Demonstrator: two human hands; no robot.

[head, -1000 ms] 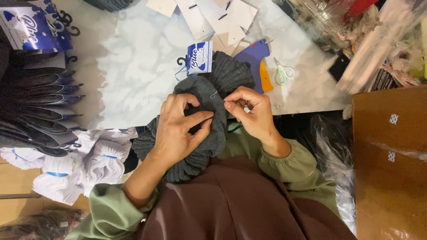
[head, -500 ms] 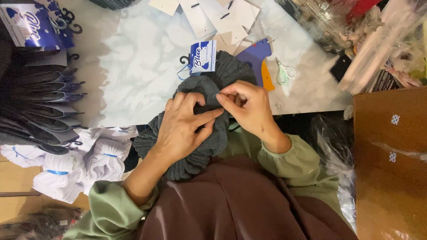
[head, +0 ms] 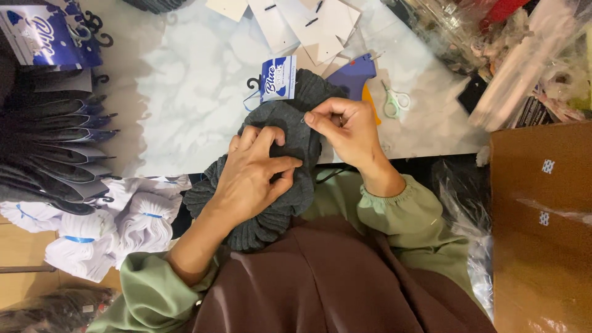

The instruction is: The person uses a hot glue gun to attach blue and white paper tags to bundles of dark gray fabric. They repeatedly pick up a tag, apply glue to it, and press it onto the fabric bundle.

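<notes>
A bundle of dark grey ribbed socks [head: 290,132] lies over the near edge of a white marbled table [head: 185,92], with a blue and white card tag on a small black hook [head: 275,80] at its top. My left hand [head: 253,172] presses on the socks and pinches the fabric between thumb and fingers. My right hand [head: 345,132] pinches a thin pin or needle at the fabric just above the left fingers. The lower part of the bundle hangs toward my lap.
A stack of dark packaged socks [head: 49,154] lies at the left, white bundles [head: 123,228] below it. Blank card tags [head: 302,24], a blue tagging gun [head: 354,77] and small scissors [head: 394,102] lie behind the socks. A brown cardboard box [head: 542,228] stands at right.
My right hand has shifted up and left along the socks, its pinched fingertips now at the top of the fabric. My left hand has kept its hold on the bundle.
</notes>
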